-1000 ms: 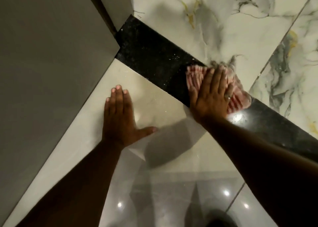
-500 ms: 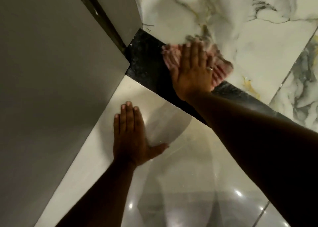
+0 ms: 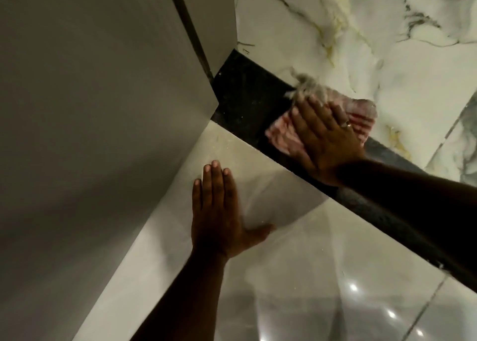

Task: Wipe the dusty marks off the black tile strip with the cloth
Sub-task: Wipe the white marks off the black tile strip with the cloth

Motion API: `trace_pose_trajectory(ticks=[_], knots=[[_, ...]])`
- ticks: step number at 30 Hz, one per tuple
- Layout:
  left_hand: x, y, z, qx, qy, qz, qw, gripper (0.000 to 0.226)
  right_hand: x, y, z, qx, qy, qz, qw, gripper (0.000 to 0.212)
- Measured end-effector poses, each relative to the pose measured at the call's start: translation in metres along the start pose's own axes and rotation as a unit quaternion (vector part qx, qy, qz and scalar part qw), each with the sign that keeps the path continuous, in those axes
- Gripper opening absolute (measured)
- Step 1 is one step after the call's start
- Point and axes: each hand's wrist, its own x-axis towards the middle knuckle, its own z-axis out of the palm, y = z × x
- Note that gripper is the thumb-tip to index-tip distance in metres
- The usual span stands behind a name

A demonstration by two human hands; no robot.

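A black tile strip [image 3: 245, 100] runs diagonally across the floor from the wall corner at upper centre toward the lower right. A few pale specks show on its bare end near the wall. A pink ribbed cloth [image 3: 361, 118] with a grey frayed edge lies flat on the strip. My right hand [image 3: 325, 139] presses on the cloth with fingers spread flat, a ring on one finger. My left hand [image 3: 219, 219] lies flat and open on the glossy cream tile below the strip, holding nothing. My right forearm hides the strip's lower stretch.
A grey wall panel [image 3: 90, 108] fills the left side, with a dark vertical groove [image 3: 188, 25] near its corner. White marble tile with grey and gold veins [image 3: 361, 30] lies beyond the strip. The cream floor tile [image 3: 296, 276] reflects ceiling lights.
My right hand slid the cloth up along the strip toward the wall corner, then back down to the right. My left hand stayed flat on the cream tile.
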Motion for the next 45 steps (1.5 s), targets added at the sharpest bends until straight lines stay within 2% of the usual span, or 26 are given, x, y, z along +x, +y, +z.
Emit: trace_pose_trajectory(ticks=[3, 5, 7, 10, 13, 15, 17, 19, 21, 23, 24, 25, 27, 29, 31, 32, 33, 35, 36, 37, 38, 39, 40, 41, 43, 45], knots=[[-0.002, -0.001, 0.001, 0.010, 0.001, 0.008, 1.000, 0.140, 0.070, -0.037, -0.009, 0.087, 0.032, 0.246, 0.965, 0.073], [-0.003, -0.002, 0.002, 0.010, -0.004, 0.009, 1.000, 0.140, 0.121, -0.058, -0.022, 0.118, 0.022, 0.277, 0.953, 0.073], [-0.002, -0.002, 0.002, 0.009, -0.007, 0.010, 1.000, 0.140, 0.139, -0.088, -0.021, 0.092, 0.026, 0.206, 0.974, 0.070], [-0.001, -0.002, -0.001, 0.023, -0.011, 0.007, 1.000, 0.140, 0.107, -0.108, -0.017, 0.063, 0.011, 0.048, 0.997, 0.068], [-0.003, 0.000, -0.003, 0.024, -0.006, 0.009, 1.000, 0.140, 0.068, -0.074, -0.012, 0.034, -0.016, -0.058, 0.998, 0.071], [-0.003, -0.001, -0.002, 0.027, 0.003, 0.008, 1.000, 0.140, 0.051, -0.049, -0.012, 0.016, -0.021, -0.084, 0.996, 0.072], [-0.003, 0.000, -0.002, 0.028, 0.001, 0.008, 1.000, 0.140, 0.044, -0.038, -0.010, 0.021, -0.007, -0.031, 0.999, 0.072], [-0.002, 0.000, -0.003, 0.031, -0.006, 0.007, 0.999, 0.140, 0.058, -0.049, -0.009, 0.054, 0.012, 0.091, 0.994, 0.070], [-0.002, -0.001, -0.001, 0.031, -0.012, 0.003, 0.999, 0.141, 0.084, -0.074, -0.009, 0.102, 0.034, 0.259, 0.960, 0.072], [-0.002, -0.001, 0.001, 0.035, -0.014, 0.002, 0.999, 0.141, 0.105, -0.099, -0.011, 0.142, 0.038, 0.343, 0.928, 0.073], [-0.002, -0.002, 0.002, 0.037, -0.012, 0.001, 0.999, 0.141, 0.107, -0.109, -0.011, 0.149, 0.033, 0.328, 0.932, 0.072], [-0.002, -0.002, 0.002, 0.038, -0.007, -0.001, 0.999, 0.140, 0.101, -0.118, -0.008, 0.143, 0.020, 0.277, 0.950, 0.070], [-0.002, -0.001, 0.001, 0.035, 0.003, -0.001, 0.999, 0.139, 0.075, -0.122, -0.007, 0.100, -0.001, 0.115, 0.988, 0.070], [-0.001, 0.002, -0.002, 0.031, 0.008, -0.002, 0.999, 0.138, 0.051, -0.089, -0.008, 0.061, -0.020, -0.046, 0.997, 0.069], [-0.002, 0.002, -0.004, 0.034, 0.008, -0.003, 0.999, 0.138, 0.031, -0.046, -0.004, 0.033, -0.007, -0.113, 0.993, 0.069], [-0.002, 0.001, -0.002, 0.036, 0.007, -0.003, 0.999, 0.139, 0.021, -0.026, -0.002, 0.022, 0.008, -0.091, 0.996, 0.068], [-0.002, 0.001, -0.002, 0.040, 0.004, -0.003, 0.999, 0.139, 0.010, -0.010, 0.000, 0.025, 0.017, -0.031, 0.999, 0.068], [-0.002, 0.001, -0.003, 0.045, -0.007, -0.002, 0.999, 0.139, -0.003, 0.001, 0.006, 0.052, 0.037, 0.171, 0.983, 0.068], [-0.001, 0.002, -0.003, 0.046, -0.007, -0.003, 0.999, 0.139, 0.000, -0.008, 0.006, 0.071, 0.047, 0.293, 0.952, 0.069], [-0.001, 0.002, -0.004, 0.050, -0.008, -0.005, 0.999, 0.139, 0.010, -0.025, 0.005, 0.108, 0.056, 0.410, 0.904, 0.070], [-0.001, 0.002, -0.004, 0.052, -0.011, -0.009, 0.999, 0.139, 0.021, -0.046, -0.002, 0.157, 0.056, 0.496, 0.852, 0.071], [-0.002, 0.002, -0.005, 0.053, -0.017, -0.011, 0.998, 0.139, 0.029, -0.067, -0.007, 0.188, 0.061, 0.536, 0.821, 0.071], [-0.002, 0.003, -0.004, 0.054, -0.019, -0.012, 0.998, 0.139, 0.032, -0.085, -0.007, 0.198, 0.064, 0.520, 0.829, 0.069], [0.000, 0.005, -0.005, 0.056, -0.020, -0.013, 0.998, 0.139, 0.030, -0.102, 0.000, 0.189, 0.063, 0.445, 0.873, 0.067], [0.001, 0.004, -0.006, 0.066, -0.021, -0.019, 0.997, 0.140, 0.015, -0.122, 0.004, 0.143, 0.028, 0.233, 0.962, 0.067], [0.001, 0.003, -0.005, 0.060, -0.016, -0.017, 0.998, 0.141, -0.005, -0.103, 0.005, 0.113, 0.008, 0.071, 0.991, 0.066]])
